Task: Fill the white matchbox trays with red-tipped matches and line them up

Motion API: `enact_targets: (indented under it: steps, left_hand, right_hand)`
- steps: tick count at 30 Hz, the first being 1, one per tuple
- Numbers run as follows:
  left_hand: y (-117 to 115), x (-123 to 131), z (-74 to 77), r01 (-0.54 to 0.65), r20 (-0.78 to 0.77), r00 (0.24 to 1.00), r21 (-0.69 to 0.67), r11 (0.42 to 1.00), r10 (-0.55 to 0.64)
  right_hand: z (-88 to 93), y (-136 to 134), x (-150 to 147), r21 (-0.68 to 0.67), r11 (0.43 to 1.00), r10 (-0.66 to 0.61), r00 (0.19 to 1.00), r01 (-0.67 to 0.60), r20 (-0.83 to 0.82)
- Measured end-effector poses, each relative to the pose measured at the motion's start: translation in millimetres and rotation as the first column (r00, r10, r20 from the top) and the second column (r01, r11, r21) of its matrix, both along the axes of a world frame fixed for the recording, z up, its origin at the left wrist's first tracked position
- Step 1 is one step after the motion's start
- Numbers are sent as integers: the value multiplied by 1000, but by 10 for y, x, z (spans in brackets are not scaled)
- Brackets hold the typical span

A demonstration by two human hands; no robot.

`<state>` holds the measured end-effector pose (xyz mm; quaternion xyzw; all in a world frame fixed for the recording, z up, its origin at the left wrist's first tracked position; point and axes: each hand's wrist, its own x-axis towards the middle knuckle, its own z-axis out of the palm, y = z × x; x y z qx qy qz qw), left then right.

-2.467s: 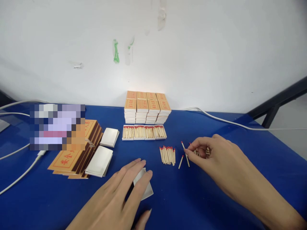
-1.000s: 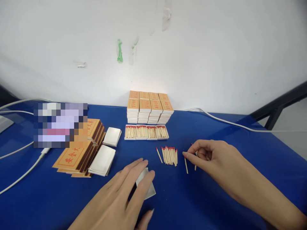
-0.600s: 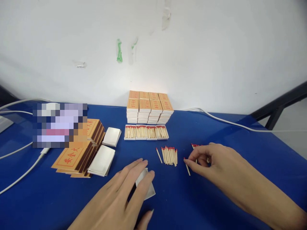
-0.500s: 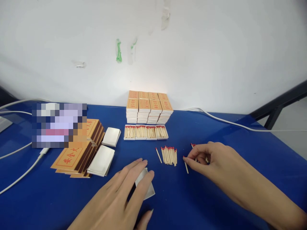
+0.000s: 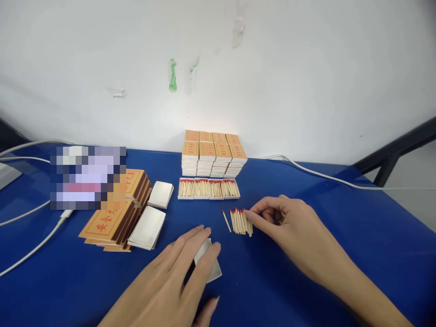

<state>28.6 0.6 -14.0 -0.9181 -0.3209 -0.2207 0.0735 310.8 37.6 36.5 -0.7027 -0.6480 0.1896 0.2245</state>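
My left hand point(image 5: 177, 272) lies with its fingers stretched out over an empty white matchbox tray point(image 5: 214, 273), which it partly hides. In my right hand point(image 5: 289, 227), thumb and forefinger pinch a match at the right edge of a small pile of red-tipped matches point(image 5: 239, 222). Its other fingers are curled in, and pale matchsticks seem to show among them. Just left of the pile lies a single match point(image 5: 226, 221). Behind it, several white trays full of matches point(image 5: 209, 188) stand side by side in a row.
Closed orange matchboxes point(image 5: 214, 150) are stacked against the wall. To the left are flat orange matchbox sleeves point(image 5: 109, 222), white trays point(image 5: 147, 228) beside them, and a pixelated area above. White cables point(image 5: 327, 177) run over the blue table point(image 5: 306, 299).
My right hand has moved left with the pinched match, bringing it to the right side of the pile. My left hand stays on the white tray. The view has shifted slightly.
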Motion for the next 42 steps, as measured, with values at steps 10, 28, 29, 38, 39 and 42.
enact_targets:
  steps: [10,28,29,38,39,42]
  left_hand:
    - [8,17,24,-5,-17,1000,27,1000,5]
    - [-7,14,-56,-8,-21,1000,17,1000,8]
    - [-6,17,-58,-9,-21,1000,21,1000,9]
    - [-12,17,-35,-6,-22,1000,31,1000,7]
    - [-13,20,-28,-4,-25,1000,26,1000,4]
    - [-13,34,0,-3,-24,1000,9,1000,3]
  right_hand:
    - [-1,-66,-94,133,990,55,997,-49,-47]
    - [-242,-150,-401,355,904,203,969,-240,137]
    - [-242,-154,-394,366,903,191,974,-224,126]
    - [-211,-110,-362,440,877,135,978,-192,157]
    - [-191,-108,-375,450,873,131,979,-190,159]
    - [-249,-283,-479,481,843,143,963,-240,230]
